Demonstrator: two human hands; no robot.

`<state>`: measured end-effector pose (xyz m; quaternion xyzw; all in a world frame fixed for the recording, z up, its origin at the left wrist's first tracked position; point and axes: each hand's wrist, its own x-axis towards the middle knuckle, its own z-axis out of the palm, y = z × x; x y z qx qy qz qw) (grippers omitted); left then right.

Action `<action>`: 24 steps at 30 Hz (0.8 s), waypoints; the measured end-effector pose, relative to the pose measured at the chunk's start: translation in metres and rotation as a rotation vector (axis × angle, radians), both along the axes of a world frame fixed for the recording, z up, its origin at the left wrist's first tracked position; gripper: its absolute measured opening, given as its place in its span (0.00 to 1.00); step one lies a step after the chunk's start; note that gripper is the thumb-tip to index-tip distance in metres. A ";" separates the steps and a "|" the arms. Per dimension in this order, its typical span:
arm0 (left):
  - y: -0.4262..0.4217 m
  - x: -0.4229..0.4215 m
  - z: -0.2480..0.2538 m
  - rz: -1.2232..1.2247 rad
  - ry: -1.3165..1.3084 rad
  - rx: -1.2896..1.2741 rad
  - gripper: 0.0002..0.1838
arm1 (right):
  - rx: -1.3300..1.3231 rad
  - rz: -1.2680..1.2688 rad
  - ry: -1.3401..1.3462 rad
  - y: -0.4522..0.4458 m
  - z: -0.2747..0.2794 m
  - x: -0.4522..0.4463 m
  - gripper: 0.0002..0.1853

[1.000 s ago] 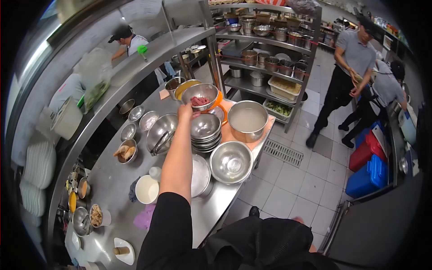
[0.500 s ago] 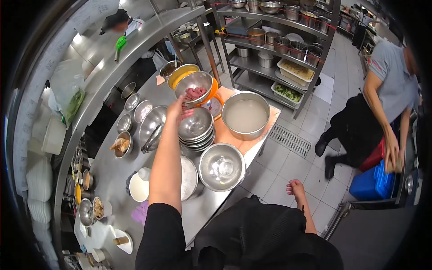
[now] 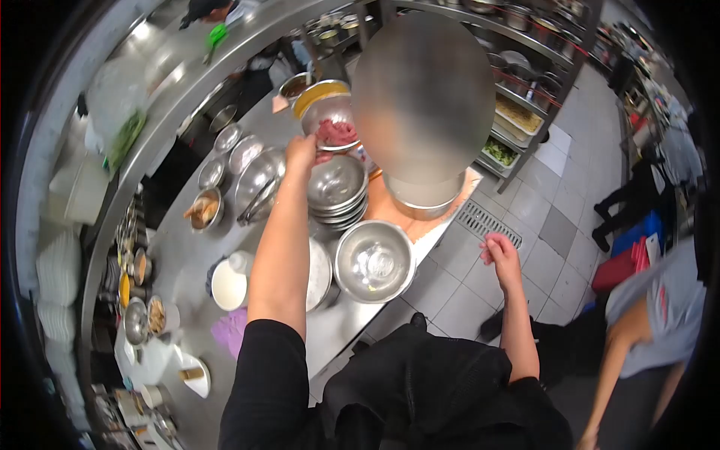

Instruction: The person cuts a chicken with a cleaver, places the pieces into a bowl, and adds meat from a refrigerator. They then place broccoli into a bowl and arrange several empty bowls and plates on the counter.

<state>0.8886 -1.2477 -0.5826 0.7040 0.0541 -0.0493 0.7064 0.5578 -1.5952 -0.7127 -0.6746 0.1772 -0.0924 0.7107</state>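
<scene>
My left hand (image 3: 306,154) reaches forward over the steel table and grips the near rim of a metal bowl (image 3: 321,107). Raw red meat (image 3: 336,133) lies in that bowl, which is tilted towards me. Just below the hand stands a stack of metal bowls (image 3: 336,184). A wide bowl with tongs (image 3: 257,204) is left of my forearm. Nearer to me, a shiny metal bowl (image 3: 375,262) sits at the table's edge. Off to the right, my right hand (image 3: 498,251) hangs above the floor, fingers loosely bent and apart, holding nothing.
A big pot (image 3: 427,204) stands at the table corner, partly hidden by a large blurred patch. Behind it rises a rack (image 3: 517,112) with trays of food. Small bowls (image 3: 211,174) line the left side. A co-worker (image 3: 652,322) bends at the lower right.
My left hand has moved up and the meat bowl has shifted slightly up and right. My right hand has risen. The co-worker has moved nearer at the right; a blurred patch now covers the pot.
</scene>
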 end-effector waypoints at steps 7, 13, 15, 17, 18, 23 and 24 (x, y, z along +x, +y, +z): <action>0.129 -0.136 0.089 0.212 -0.278 0.128 0.07 | -0.576 0.717 -0.443 0.168 0.132 0.080 0.14; 0.281 -0.315 0.074 0.458 -0.273 0.397 0.12 | -1.108 1.310 -0.364 0.324 0.101 0.104 0.18; 0.309 -0.364 0.047 0.512 -0.214 0.429 0.12 | -1.303 1.509 -0.103 0.358 0.081 0.110 0.19; 0.319 -0.398 0.025 0.548 -0.118 0.355 0.12 | -1.351 1.572 -0.097 0.376 0.053 0.110 0.19; 0.324 -0.409 0.012 0.567 -0.064 0.305 0.11 | -1.350 1.546 -0.088 0.380 0.047 0.110 0.19; 0.346 -0.423 -0.038 0.517 0.046 0.297 0.11 | -1.264 1.413 -0.081 0.381 0.061 0.111 0.15; 0.348 -0.421 -0.041 0.484 0.067 0.275 0.10 | -1.031 1.339 0.073 0.387 0.083 0.109 0.14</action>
